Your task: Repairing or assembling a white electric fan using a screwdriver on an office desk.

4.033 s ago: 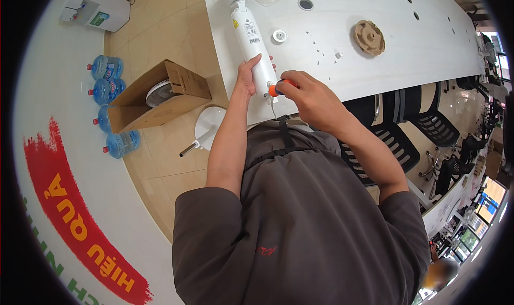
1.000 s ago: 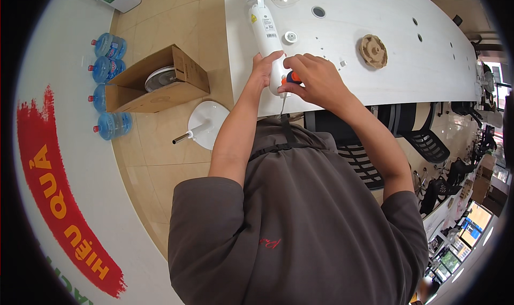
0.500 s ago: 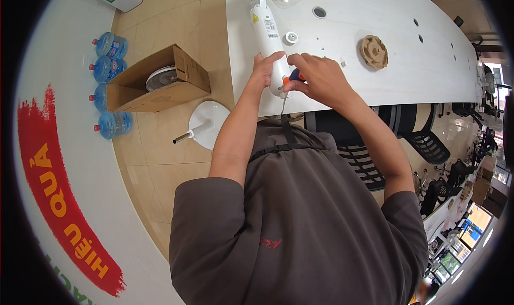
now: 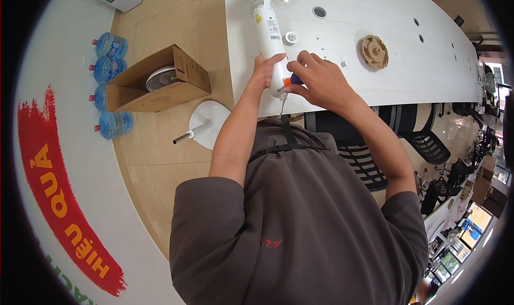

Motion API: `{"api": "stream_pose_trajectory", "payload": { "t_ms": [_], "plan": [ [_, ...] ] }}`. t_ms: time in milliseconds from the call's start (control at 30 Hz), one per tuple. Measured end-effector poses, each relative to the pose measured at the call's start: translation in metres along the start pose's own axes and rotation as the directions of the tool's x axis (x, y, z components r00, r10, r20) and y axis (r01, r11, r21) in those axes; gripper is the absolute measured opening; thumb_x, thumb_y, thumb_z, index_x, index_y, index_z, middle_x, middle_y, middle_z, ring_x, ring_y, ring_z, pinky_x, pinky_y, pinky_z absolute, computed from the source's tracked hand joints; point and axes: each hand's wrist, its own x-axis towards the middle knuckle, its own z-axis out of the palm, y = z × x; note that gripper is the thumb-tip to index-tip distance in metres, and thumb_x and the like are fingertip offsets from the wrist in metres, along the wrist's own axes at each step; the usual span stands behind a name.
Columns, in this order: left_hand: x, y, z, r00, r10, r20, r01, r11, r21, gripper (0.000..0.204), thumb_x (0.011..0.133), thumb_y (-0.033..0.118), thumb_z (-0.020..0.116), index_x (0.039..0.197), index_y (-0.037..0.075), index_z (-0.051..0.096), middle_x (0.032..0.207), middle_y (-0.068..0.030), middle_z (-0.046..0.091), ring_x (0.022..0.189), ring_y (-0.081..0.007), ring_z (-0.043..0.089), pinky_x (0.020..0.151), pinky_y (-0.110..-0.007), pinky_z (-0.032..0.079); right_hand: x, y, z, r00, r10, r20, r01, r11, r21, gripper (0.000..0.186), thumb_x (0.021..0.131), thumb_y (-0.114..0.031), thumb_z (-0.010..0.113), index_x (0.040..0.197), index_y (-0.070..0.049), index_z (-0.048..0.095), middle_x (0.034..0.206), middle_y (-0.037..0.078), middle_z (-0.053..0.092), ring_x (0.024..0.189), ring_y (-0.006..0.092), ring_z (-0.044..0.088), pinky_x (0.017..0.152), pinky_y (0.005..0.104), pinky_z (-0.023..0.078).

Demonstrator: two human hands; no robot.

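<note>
Bench (image 4: 375, 85): fills 12 to 2 o'clock.
Fan column (image 4: 267, 32): lies on the bench's left part, at 12 o'clock.
Disc (image 4: 373, 51): on the bench, at 3 o'clock from the column.
Box (image 4: 160, 85): on the floor at 10 o'clock.
Bottles (image 4: 107, 64): left of the box.
Round base (image 4: 210, 123): on the floor between box and bench.
Chairs (image 4: 417, 139): under the bench's near edge, at 3 o'clock.

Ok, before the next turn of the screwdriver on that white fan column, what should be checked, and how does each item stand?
1. Left hand steadies the white fan column: ok, it grips the lower end.
2. Right hand holds the screwdriver: ok, fingers wrap its orange and blue handle.
3. Tip seated in a screw: cannot tell, the shaft's end is too small to see.
4. Column supported on the white table: ok, though its lower end lies at the near edge.
5. Small loose parts near the column kept apart: ok.
</note>
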Motion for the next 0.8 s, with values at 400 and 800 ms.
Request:
{"api": "stream_pose_trajectory", "payload": {
  "t_ms": [400,800],
  "plan": [
    [-0.003,0.002,0.003,1.000,-0.011,-0.021,0.011,1.000,-0.025,0.040,0.082,0.009,0.076,0.115,-0.005,0.059,0.101,-0.0166,0.067,0.086,-0.0266,0.070,0.071,-0.041,0.061,0.001,-0.004,-0.001,0.995,0.038,0.096,-0.038,0.999,-0.005,0.036,0.084,-0.024,0.077,0.103,-0.003,0.055,0.102,0.010,0.061,0.089,0.0290,0.065,0.072,0.0393,0.051],
    [-0.007,0.005,0.007,0.999,-0.033,-0.042,0.032,0.999,-0.031,0.037,0.083,0.008,0.076,0.113,-0.005,0.060,0.098,-0.0157,0.068,0.082,-0.0254,0.070,0.069,-0.039,0.061,0.004,-0.005,0.001,0.993,-0.110,-0.029,0.113,0.984,0.137,0.047,0.084,-0.025,0.078,0.117,-0.003,0.053,0.109,0.014,0.058,0.100,0.0300,0.061,0.077,0.0404,0.050]
  ]
}}
